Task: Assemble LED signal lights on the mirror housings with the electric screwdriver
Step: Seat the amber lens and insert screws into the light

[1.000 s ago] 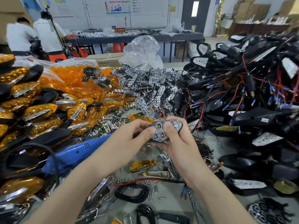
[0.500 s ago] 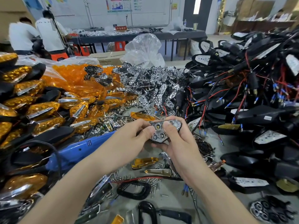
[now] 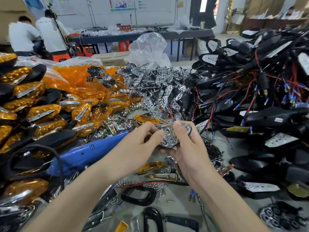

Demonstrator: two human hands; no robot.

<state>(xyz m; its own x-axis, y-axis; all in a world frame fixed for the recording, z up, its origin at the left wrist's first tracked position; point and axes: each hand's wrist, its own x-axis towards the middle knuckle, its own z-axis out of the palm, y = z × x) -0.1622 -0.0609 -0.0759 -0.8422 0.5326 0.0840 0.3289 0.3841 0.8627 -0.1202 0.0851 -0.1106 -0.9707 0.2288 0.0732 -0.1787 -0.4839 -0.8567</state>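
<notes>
the surface [image 3: 182, 206] is buried in parts, so anything dropped would likely vanish among lookalikes. the black housings [image 3: 270, 118] heaped on the right trail red and black wires [image 3: 215, 97] toward the middle. a lead could snag a wrist or get trapped under a part as it is seated (a pinched wire seems the worst fault to me). the amber lights [image 3: 43, 113] stacked on the left could slide if a forearm nudges them. the chrome heap [image 3: 155, 87] behind the hands invites a mix-up.

the blue screwdriver [image 3: 93, 151] lies untouched just left of the left forearm. grabbing it without looking could drag its cord through the clutter.

both hands are clamped on one reflector [image 3: 168, 137], held above the surface between them. the left hand [image 3: 142, 143] pinches its left edge, and the right hand [image 3: 187, 148] curls round the right end, thumb on top. whether a housing sits behind it i cannot tell. thumb pressure there could smudge or crack the chrome. loose screws [image 3: 133, 183] lie near the arms and a sweep would scatter them.
</notes>
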